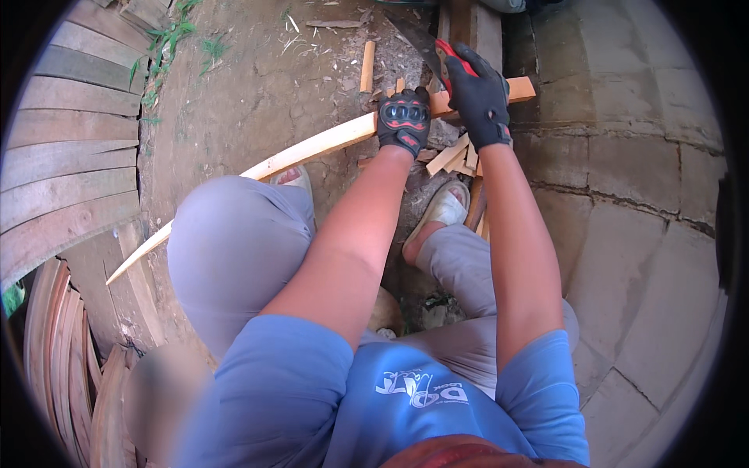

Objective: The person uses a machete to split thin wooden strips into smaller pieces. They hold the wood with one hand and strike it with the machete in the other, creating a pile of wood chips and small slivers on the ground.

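My left hand (403, 121), in a black glove with red trim, is closed over a long pale wooden strip (328, 136) and presses it from above. The strip slants from the lower left, over my left knee, to a squared end right of my hands. My right hand (480, 93), gloved alike, grips the red and black handle of a handsaw (419, 45). Its dark blade points up and left, away from me, above a wooden beam (462, 27). Whether the teeth touch the strip is hidden by my hands.
Short wood offcuts (456, 158) lie beneath the strip, close to my right foot. Another small block (367, 67) and wood shavings lie on the dirt ground (226, 86). Boards (74, 152) line the left side. Large grey slabs (632, 171) cover the right.
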